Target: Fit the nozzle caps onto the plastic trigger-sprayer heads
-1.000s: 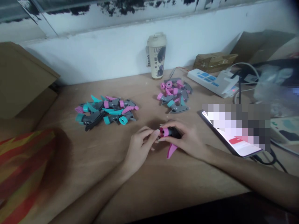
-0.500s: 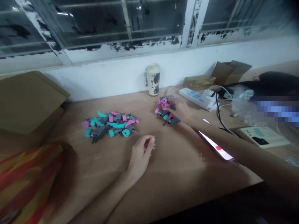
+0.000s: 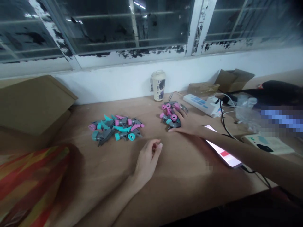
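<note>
Trigger spray heads with grey bodies and pink or teal parts lie in two piles on the brown table. My right hand (image 3: 186, 122) rests against the right edge of the smaller pile (image 3: 169, 115), thumb and fingers spread around that side; nothing is lifted. My left hand (image 3: 148, 157) lies on the table nearer to me, loosely curled, a gap between thumb and forefinger and nothing visible in it. Beyond it to the left is the larger pile (image 3: 115, 127) of spray heads, which neither hand touches.
A lidded paper cup (image 3: 158, 85) stands by the wall. Right of it are a power strip (image 3: 201, 104) with cables and cardboard boxes (image 3: 233, 80). A lit phone (image 3: 223, 151) lies under my right forearm. Brown cardboard (image 3: 35, 104) and a red-yellow bag (image 3: 35, 183) fill the left.
My right hand has shifted toward me along the right-hand pile, its fingers now spread wider, and spray heads there have moved slightly. The view has tilted a little. My left hand keeps its pose.
</note>
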`<state>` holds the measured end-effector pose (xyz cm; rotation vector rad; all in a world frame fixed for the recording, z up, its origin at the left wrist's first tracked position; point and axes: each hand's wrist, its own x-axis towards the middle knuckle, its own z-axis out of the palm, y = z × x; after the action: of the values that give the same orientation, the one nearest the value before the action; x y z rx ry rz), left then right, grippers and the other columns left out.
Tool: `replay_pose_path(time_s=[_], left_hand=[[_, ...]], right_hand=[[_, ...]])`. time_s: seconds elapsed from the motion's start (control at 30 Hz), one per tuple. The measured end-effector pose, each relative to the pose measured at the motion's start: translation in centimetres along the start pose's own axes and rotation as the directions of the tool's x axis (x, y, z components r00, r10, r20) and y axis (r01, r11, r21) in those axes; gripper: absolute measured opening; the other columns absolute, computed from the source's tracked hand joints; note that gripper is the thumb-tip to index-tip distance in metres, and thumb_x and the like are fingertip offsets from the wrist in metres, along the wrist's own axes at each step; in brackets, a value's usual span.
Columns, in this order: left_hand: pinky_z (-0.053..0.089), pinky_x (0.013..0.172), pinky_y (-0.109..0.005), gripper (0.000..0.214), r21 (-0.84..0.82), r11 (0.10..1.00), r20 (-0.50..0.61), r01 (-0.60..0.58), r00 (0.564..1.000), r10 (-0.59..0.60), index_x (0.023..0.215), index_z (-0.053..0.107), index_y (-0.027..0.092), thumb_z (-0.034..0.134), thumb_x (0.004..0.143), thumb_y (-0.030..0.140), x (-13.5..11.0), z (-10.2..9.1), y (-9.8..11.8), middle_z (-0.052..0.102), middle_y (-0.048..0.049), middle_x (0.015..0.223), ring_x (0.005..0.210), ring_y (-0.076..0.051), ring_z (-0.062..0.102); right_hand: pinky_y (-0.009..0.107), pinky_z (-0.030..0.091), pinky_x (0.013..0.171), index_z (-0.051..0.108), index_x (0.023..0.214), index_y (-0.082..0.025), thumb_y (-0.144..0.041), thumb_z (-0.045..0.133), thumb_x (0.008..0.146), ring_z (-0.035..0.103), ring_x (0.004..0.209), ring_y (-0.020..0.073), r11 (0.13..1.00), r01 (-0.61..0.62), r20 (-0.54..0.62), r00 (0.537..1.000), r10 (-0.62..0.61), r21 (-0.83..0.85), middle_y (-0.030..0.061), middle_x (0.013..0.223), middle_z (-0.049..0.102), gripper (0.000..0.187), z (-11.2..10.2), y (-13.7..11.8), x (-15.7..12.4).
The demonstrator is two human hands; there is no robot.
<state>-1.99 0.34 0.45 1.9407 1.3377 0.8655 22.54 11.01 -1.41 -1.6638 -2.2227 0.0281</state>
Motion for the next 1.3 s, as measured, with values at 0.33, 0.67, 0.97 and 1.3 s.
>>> replay_pose_path(time_s=[0.33, 0.67, 0.97, 1.3], left_hand=[[0.048, 0.077, -0.033, 0.032, 0.025, 1.000, 0.012, 0.008, 1.000, -0.008, 0.110, 0.053, 0.019, 0.039, 0.093, 0.041, -0.1, 0.0, 0.0, 0.062, -0.0047, 0.091, 0.082, -0.017, 0.062], [0.045, 0.072, -0.029, 0.021, 0.153, 0.983, 0.076, -0.103, 0.993, 0.092, 0.090, 0.059, 0.018, 0.042, 0.092, 0.031, 0.0, 0.0, 0.3, 0.064, -0.0029, 0.085, 0.078, -0.016, 0.059], [0.043, 0.062, -0.025, 0.014, 0.270, 0.936, 0.224, -0.227, 0.960, 0.168, 0.083, 0.062, 0.019, 0.048, 0.085, 0.022, -0.4, 0.4, 0.5, 0.065, -0.0011, 0.079, 0.067, -0.015, 0.059], [0.045, 0.064, -0.026, 0.013, 0.265, 0.929, 0.243, -0.258, 0.950, 0.195, 0.085, 0.063, 0.019, 0.050, 0.084, 0.019, -0.4, 0.4, 0.3, 0.066, -0.0015, 0.081, 0.070, -0.015, 0.060]], right_hand=[[0.065, 0.015, 0.103, 0.014, 0.146, -0.022, -0.085, 0.047, 0.057, 0.007, 0.139, 0.0424, 0.999, -0.037, -0.046, 0.998, 0.036, -0.022, 0.0200, 0.152, 0.010, 0.114, 1.0, -0.3, 2.1], [0.059, 0.009, 0.108, 0.034, 0.140, -0.017, -0.072, 0.039, 0.078, 0.029, 0.134, 0.0345, 0.984, 0.173, -0.137, 0.974, -0.178, -0.049, 0.0168, 0.143, 0.037, 0.083, -1.6, -4.1, 1.4], [0.054, 0.021, 0.105, 0.053, 0.126, -0.019, -0.044, 0.066, 0.075, 0.037, 0.127, 0.0337, 0.820, 0.569, 0.003, 0.822, -0.570, 0.063, 0.0175, 0.131, 0.047, 0.058, 0.7, -15.7, 4.3], [0.039, 0.037, 0.100, 0.037, 0.137, -0.018, -0.066, 0.057, 0.071, 0.045, 0.123, 0.0265, 0.872, 0.416, -0.034, 0.906, -0.422, 0.258, 0.0139, 0.135, 0.047, 0.084, 2.4, -15.4, 5.0]])
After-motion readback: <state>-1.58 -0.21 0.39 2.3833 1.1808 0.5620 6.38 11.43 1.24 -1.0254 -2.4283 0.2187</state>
